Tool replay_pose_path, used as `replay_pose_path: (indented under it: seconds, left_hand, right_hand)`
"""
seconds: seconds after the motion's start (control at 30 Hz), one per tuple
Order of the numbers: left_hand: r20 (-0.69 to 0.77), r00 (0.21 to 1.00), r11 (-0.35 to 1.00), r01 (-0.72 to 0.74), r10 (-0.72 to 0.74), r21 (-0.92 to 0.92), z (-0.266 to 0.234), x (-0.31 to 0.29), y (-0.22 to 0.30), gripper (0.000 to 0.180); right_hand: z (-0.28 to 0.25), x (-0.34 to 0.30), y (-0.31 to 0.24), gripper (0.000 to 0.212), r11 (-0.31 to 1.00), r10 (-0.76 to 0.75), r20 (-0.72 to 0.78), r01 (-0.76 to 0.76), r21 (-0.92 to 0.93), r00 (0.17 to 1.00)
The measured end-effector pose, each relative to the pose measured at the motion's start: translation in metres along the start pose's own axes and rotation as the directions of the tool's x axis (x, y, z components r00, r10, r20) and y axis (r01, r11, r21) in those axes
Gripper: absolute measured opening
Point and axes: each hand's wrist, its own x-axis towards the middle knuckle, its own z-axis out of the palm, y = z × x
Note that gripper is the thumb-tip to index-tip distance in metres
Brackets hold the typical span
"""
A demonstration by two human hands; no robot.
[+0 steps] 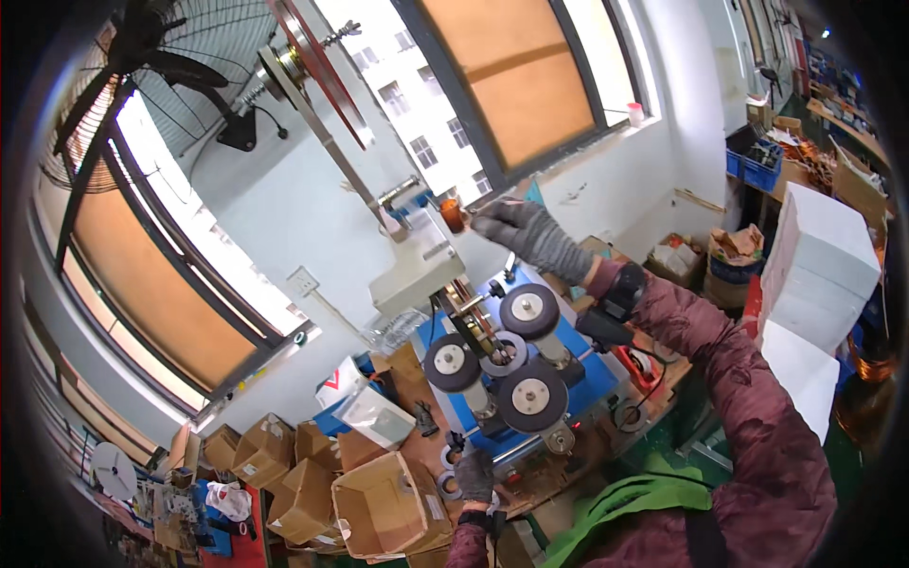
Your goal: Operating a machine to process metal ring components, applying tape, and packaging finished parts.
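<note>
My right hand, in a grey knit glove, is raised beside the upper part of a winding machine. Its bent fingers are closed near a small orange-brown cup-shaped part, apart from it; whatever they hold is too small to see. Lower down, my left hand, in a dark grey glove, is closed at the machine's front left, next to grey rings; its grip is hidden. Between the hands, black rubber rollers surround a grey ring on the blue machine base.
An open cardboard box stands left of my left hand, with more boxes beyond. A large fan hangs at upper left. White foam-like blocks are stacked at right. A red tool or tray lies beside the base.
</note>
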Motion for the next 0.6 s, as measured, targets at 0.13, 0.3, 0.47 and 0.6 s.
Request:
replay_pose_path:
  seconds: [0.13, 0.3, 0.47, 0.6]
  left_hand:
    - [-0.132, 0.990, 0.992, 0.030, -0.046, -0.120, -0.016, 0.001, 0.006, 0.030]
    - [-0.296, 0.897, 0.912, 0.217, -0.327, -0.349, -0.047, 0.001, 0.006, 0.037]
    - [-0.303, 0.868, 0.845, 0.210, -0.393, -0.491, -0.087, 0.001, 0.026, 0.037]
    - [-0.300, 0.899, 0.853, 0.135, -0.319, -0.504, -0.107, 0.037, 0.070, 0.030]
  right_hand:
    - [0.037, 0.028, -0.019, 0.037, 0.939, -0.288, -0.041, 0.274, -0.208, 0.957]
    - [0.034, 0.027, -0.023, 0.016, 0.947, -0.300, -0.039, 0.293, -0.134, 0.953]
    - [0.021, 0.002, 0.009, 0.013, 0.917, -0.156, 0.297, 0.250, -0.310, 0.942]
    - [0.035, -0.049, 0.010, 0.011, 0.997, 0.051, 0.361, -0.030, -0.064, 0.931]
